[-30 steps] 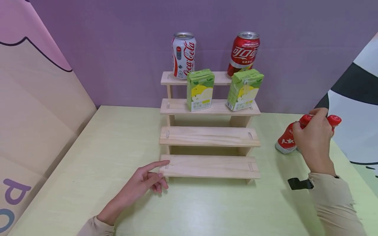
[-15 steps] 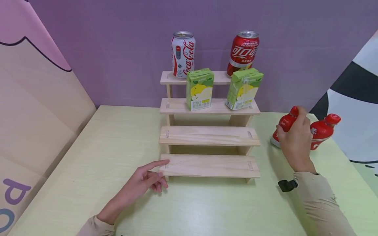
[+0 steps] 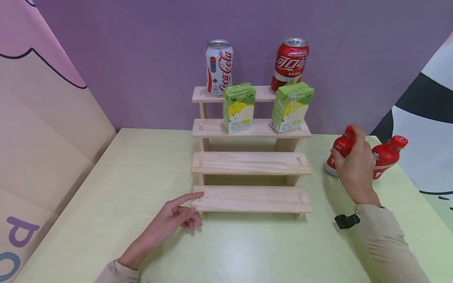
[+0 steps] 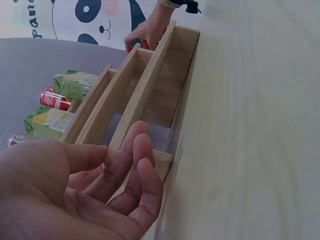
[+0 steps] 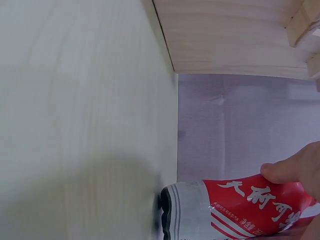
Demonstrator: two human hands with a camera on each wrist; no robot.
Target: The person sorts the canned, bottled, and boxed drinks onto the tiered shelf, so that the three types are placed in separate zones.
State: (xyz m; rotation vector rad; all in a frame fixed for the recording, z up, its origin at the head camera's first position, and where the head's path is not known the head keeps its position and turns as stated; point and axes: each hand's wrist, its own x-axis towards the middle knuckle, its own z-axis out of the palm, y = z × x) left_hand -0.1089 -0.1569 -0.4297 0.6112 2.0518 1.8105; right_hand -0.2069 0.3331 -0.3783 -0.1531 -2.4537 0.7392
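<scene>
At the table's right side my right hand grips a red plastic drink bottle by its upper part. In the right wrist view the thumb lies on this bottle's red label, and its pale base is close to the tabletop. A second red bottle stands just right of the hand, partly hidden by it. My left hand is at the left end of the lowest step of a wooden tiered stand. Its index finger lies straight on that step, with the other fingers loosely bent in front.
On the top step stand a white cola can and a red cola can. Two green juice boxes, a left box and a right box, stand one step lower. A purple backdrop rises behind the table.
My right hand has shifted left from over both bottles and now grips the left one, which has moved slightly left and back. The left hand has stayed in place.
</scene>
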